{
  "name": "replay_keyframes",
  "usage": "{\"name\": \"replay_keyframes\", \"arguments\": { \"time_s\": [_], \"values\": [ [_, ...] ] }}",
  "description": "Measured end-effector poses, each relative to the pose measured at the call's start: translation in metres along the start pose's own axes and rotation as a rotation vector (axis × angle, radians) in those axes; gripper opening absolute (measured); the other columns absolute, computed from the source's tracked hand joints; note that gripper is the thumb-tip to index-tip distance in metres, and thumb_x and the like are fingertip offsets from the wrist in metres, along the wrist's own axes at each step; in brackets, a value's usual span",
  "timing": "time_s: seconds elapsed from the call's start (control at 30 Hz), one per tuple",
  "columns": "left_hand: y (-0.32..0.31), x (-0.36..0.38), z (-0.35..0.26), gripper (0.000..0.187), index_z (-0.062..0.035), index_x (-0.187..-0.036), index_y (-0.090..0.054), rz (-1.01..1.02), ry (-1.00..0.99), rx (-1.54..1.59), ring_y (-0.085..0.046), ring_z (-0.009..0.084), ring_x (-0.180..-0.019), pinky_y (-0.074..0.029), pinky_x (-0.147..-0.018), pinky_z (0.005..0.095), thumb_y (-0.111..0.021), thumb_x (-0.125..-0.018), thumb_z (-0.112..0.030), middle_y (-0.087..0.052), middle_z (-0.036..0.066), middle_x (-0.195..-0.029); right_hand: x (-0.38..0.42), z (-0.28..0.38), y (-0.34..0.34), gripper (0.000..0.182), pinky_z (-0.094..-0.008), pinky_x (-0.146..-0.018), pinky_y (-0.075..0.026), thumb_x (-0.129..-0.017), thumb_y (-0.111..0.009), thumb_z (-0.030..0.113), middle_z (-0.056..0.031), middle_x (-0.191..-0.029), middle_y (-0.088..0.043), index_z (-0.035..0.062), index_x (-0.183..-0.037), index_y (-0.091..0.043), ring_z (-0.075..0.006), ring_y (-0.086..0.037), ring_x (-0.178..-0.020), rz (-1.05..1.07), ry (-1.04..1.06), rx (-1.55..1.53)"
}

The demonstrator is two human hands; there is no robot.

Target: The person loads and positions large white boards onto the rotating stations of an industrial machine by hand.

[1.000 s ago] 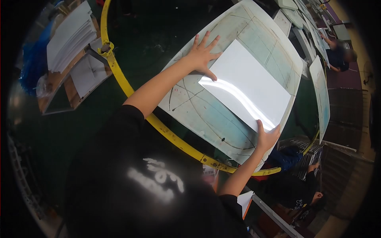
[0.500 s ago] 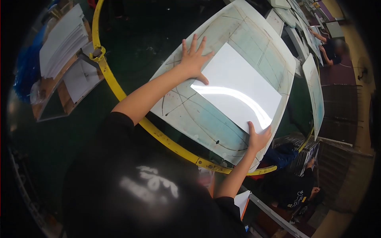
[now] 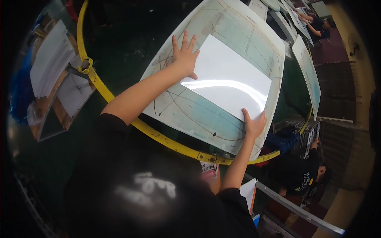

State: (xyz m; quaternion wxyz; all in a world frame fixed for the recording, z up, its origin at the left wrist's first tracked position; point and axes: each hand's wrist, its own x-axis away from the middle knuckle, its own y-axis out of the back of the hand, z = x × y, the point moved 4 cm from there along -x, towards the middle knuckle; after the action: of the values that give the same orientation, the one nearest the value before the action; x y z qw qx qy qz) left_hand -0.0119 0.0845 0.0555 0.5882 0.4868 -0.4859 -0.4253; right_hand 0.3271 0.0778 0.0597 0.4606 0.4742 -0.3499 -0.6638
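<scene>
A glossy white sheet point(image 3: 230, 67) lies on a pale, ink-marked board point(image 3: 186, 107). At the sheet's left edge my left hand point(image 3: 185, 57) rests with its fingers spread, the thumb at the sheet's left corner. My right hand point(image 3: 254, 123) is at the lower right corner, thumb and fingers apart and touching the sheet's edge. Neither hand is closed round it. A curved band of reflected light crosses the sheet's lower part.
A yellow curved rail point(image 3: 158, 139) runs round the board's near side. Stacked white sheets point(image 3: 49, 59) stand at the left. Another pale board point(image 3: 306, 75) is on the right. A co-worker point(image 3: 319, 27) is at upper right, another person point(image 3: 297, 170) at lower right.
The board, sheet and both hands appear slightly further left and up in the view, as do the surroundings. My hands keep about the same places on the sheet.
</scene>
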Motion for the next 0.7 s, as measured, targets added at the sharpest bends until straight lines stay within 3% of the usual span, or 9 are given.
{"name": "replay_keyframes", "arguments": {
  "time_s": [0.13, 0.33, 0.43, 0.53, 0.6, 0.63, 0.7],
  "values": [
    [0.007, -0.003, -0.013, 0.097, -0.0175, -0.133, -0.043, 0.039, 0.018, -0.161, 0.013, 0.0394, -0.135, 0.006, -0.099, 0.0677, -0.074, -0.052, -0.061, -0.004, 0.011, -0.151, 0.006, -0.003, 0.0, 0.094, -0.0419, -0.088, -0.042, -0.055, -0.074, 0.061, -0.023, -0.11, -0.052, -0.0003, -0.122, -0.048, -0.0376, -0.052, -0.104, 0.044, -0.027, 0.041],
    [0.01, -0.011, -0.024, 0.075, -0.0125, -0.117, -0.06, 0.102, -0.019, -0.219, 0.014, 0.0389, -0.135, 0.009, -0.101, 0.0632, -0.077, -0.056, -0.053, -0.006, 0.01, -0.151, 0.005, -0.003, 0.003, 0.095, -0.0412, -0.089, -0.042, -0.053, -0.075, 0.061, -0.025, -0.109, -0.05, 0.0012, -0.123, -0.048, -0.0372, -0.052, -0.102, 0.043, -0.1, 0.114],
    [0.011, -0.011, -0.027, 0.081, -0.0107, -0.121, -0.057, 0.131, -0.019, -0.252, 0.012, 0.0389, -0.136, 0.009, -0.101, 0.0631, -0.077, -0.055, -0.054, -0.007, 0.01, -0.151, 0.009, -0.008, -0.005, 0.084, -0.0412, -0.085, -0.043, -0.056, -0.076, 0.057, -0.0217, -0.103, -0.054, 0.0001, -0.114, -0.054, -0.0361, -0.054, -0.097, -0.158, -0.033, 0.149],
    [0.014, -0.014, -0.031, 0.116, -0.009, -0.141, -0.024, 0.076, 0.043, -0.315, 0.005, 0.0343, -0.138, 0.005, -0.103, 0.0639, -0.08, -0.049, -0.053, -0.009, 0.013, -0.15, 0.008, -0.013, -0.012, 0.069, -0.0408, -0.079, -0.044, -0.059, -0.076, 0.053, -0.018, -0.093, -0.058, -0.0006, -0.099, -0.058, -0.0341, -0.056, -0.091, -0.021, 0.023, 0.084],
    [0.021, -0.011, -0.038, 0.126, -0.0089, -0.143, -0.011, 0.102, 0.045, -0.369, 0.0, 0.0316, -0.138, 0.004, -0.104, 0.0629, -0.082, -0.048, -0.05, -0.011, 0.015, -0.149, 0.009, -0.021, -0.021, 0.058, -0.0397, -0.074, -0.044, -0.063, -0.074, 0.051, -0.0162, -0.085, -0.06, -0.0004, -0.086, -0.059, -0.0324, -0.056, -0.084, 0.034, -0.024, -0.111],
    [0.02, -0.008, -0.042, 0.126, -0.0105, -0.144, -0.01, 0.041, 0.028, -0.34, -0.004, 0.0311, -0.138, 0.004, -0.105, 0.0613, -0.083, -0.048, -0.047, -0.014, 0.016, -0.148, 0.013, -0.023, -0.019, 0.053, -0.0434, -0.069, -0.042, -0.068, -0.071, 0.049, -0.0161, -0.078, -0.056, -0.0002, -0.082, -0.056, -0.0327, -0.054, -0.078, -0.001, 0.045, -0.086],
    [0.025, 0.01, -0.051, 0.121, -0.0141, -0.144, -0.007, -0.165, -0.066, -0.197, -0.008, 0.0316, -0.138, -0.001, -0.105, 0.0628, -0.083, -0.052, -0.031, -0.017, 0.016, -0.147, 0.019, -0.027, -0.007, 0.048, -0.0427, -0.076, -0.042, -0.078, -0.063, 0.045, -0.0203, -0.086, -0.057, -0.0014, -0.089, -0.058, -0.036, -0.052, -0.086, 0.081, 0.079, -0.15]
  ]
}}
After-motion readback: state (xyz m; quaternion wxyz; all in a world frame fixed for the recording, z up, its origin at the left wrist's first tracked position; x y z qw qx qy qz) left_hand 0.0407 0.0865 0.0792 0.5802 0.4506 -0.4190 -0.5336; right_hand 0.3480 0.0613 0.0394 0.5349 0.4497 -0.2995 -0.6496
